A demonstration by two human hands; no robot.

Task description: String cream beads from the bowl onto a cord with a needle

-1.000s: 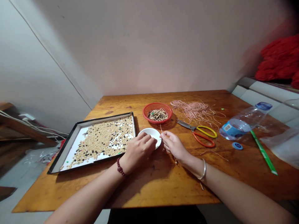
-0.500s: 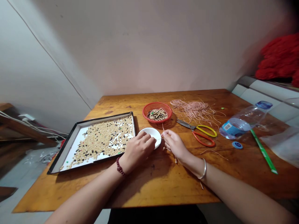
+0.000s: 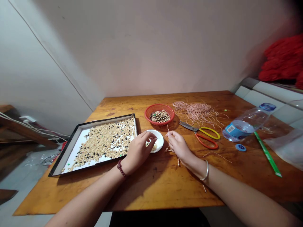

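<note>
Your left hand (image 3: 138,151) has shifted off the small white dish (image 3: 160,142), uncovering beads (image 3: 153,147), and pinches a fine strand (image 3: 161,137) that your right hand (image 3: 178,146) also grips.

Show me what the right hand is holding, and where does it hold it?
The right hand holds a thin cord, pinched in its fingers partway along. A short end sticks up above them, and beads hang below.

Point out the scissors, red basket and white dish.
Scissors (image 3: 188,126), head view, on the steel blades.
Red basket (image 3: 159,123), head view, on the front rim.
White dish (image 3: 160,142), head view, on the bare right rim.
</note>
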